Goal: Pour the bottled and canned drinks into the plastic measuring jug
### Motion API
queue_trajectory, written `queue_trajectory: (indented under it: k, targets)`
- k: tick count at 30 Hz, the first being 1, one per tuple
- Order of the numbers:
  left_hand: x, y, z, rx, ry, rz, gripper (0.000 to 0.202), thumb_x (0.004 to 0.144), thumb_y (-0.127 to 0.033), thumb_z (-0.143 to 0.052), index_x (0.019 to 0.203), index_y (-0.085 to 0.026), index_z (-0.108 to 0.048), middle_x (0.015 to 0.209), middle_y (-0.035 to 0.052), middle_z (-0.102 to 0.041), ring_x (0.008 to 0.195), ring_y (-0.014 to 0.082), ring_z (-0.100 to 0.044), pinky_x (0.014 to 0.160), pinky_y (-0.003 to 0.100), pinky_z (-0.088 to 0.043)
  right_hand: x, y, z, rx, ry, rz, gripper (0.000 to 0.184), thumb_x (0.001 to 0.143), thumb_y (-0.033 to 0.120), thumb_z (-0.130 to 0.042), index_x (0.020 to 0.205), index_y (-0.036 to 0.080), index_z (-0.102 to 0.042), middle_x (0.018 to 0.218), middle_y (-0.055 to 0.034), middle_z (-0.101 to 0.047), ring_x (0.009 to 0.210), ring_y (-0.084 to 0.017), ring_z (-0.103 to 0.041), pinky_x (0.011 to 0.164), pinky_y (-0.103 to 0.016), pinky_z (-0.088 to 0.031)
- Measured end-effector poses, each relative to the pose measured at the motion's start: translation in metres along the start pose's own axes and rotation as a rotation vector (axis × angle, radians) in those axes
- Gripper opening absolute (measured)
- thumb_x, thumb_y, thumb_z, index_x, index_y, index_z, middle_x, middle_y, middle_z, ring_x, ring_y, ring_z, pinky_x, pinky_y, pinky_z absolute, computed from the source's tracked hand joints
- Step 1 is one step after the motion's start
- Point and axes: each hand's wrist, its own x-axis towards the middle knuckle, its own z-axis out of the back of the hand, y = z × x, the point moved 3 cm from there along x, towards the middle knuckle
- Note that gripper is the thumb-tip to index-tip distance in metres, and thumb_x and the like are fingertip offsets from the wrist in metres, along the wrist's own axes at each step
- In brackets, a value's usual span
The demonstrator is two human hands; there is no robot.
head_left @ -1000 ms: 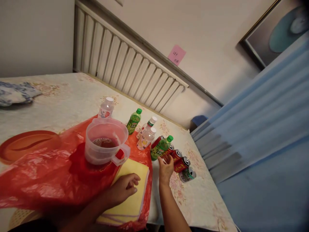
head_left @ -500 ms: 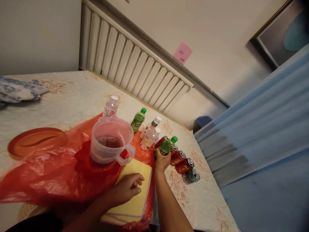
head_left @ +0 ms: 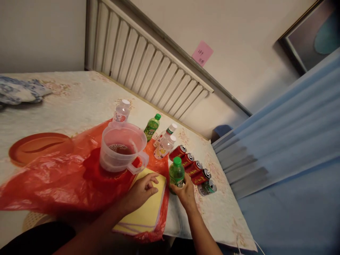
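Note:
My right hand (head_left: 188,194) is wrapped round a green-capped drink bottle (head_left: 176,173), which stands nearly upright just right of the red plastic bag (head_left: 66,177). My left hand (head_left: 142,189) hovers over or rests on a stack of yellow cloths (head_left: 148,209); I cannot tell which. Its fingers are loosely bent, apart from the thumb, with nothing in them. Ahead of that hand a clear plastic jug (head_left: 117,161) with some dark liquid sits on the red bag, its handle toward me. A row of red cans (head_left: 192,168) stands beyond my right hand, with a green-and-silver can (head_left: 207,187) at the near end.
Behind the jug stand another green bottle (head_left: 152,127) and several clear white-capped bottles (head_left: 164,147). An orange-brown lid (head_left: 37,147) lies at the left. The flowered tablecloth (head_left: 87,92) reaches back to a radiator (head_left: 148,63). A blue curtain (head_left: 278,141) hangs at the right.
My right hand has brought the green bottle nearer to me and set it more upright, away from the cans, which now show more fully. My left hand has barely moved.

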Motion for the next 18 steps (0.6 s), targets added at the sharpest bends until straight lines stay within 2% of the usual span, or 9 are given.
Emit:
queue_trajectory:
  k: [4,8,13,18]
  targets:
    - [0.000,-0.002,0.001,-0.018,-0.066,-0.074,0.056,0.080,-0.030,-0.060,0.135,-0.020,-0.049,0.109,0.0058,-0.062,0.073,0.0123,-0.055,0.073,0.029,-0.051,-0.018,0.011,0.003,-0.070,0.166,0.130,0.046,0.067,0.024,-0.075,0.112,0.023,-0.068,0.104,-0.0060,-0.071,0.095,-0.026,-0.066,0.086,-0.038,-0.052]
    - [-0.001,-0.005,0.007,0.037,-0.160,-0.165,0.056,0.081,-0.029,-0.062,0.135,-0.022,-0.050,0.105,0.0046,-0.062,0.074,0.0136,-0.055,0.075,0.031,-0.051,-0.028,0.015,0.002,-0.146,0.240,0.206,0.046,0.065,0.019,-0.077,0.110,0.025,-0.068,0.101,-0.0046,-0.071,0.093,-0.025,-0.064,0.084,-0.038,-0.052]
    - [-0.005,-0.020,0.014,0.151,-0.186,-0.252,0.037,0.082,-0.025,-0.060,0.118,-0.019,-0.065,0.098,0.0048,-0.063,0.084,0.0177,-0.057,0.081,0.032,-0.049,-0.029,0.023,0.002,-0.211,0.331,0.233,0.046,0.067,0.017,-0.076,0.111,0.024,-0.066,0.104,-0.0057,-0.070,0.096,-0.026,-0.063,0.086,-0.039,-0.050]
    - [-0.009,-0.030,0.016,0.192,-0.199,-0.267,0.025,0.081,-0.024,-0.060,0.105,-0.019,-0.067,0.089,0.0025,-0.062,0.078,0.0167,-0.054,0.080,0.032,-0.046,-0.025,0.026,0.004,-0.231,0.350,0.230,0.047,0.067,0.015,-0.076,0.113,0.024,-0.066,0.106,-0.0070,-0.069,0.099,-0.028,-0.062,0.088,-0.040,-0.050]
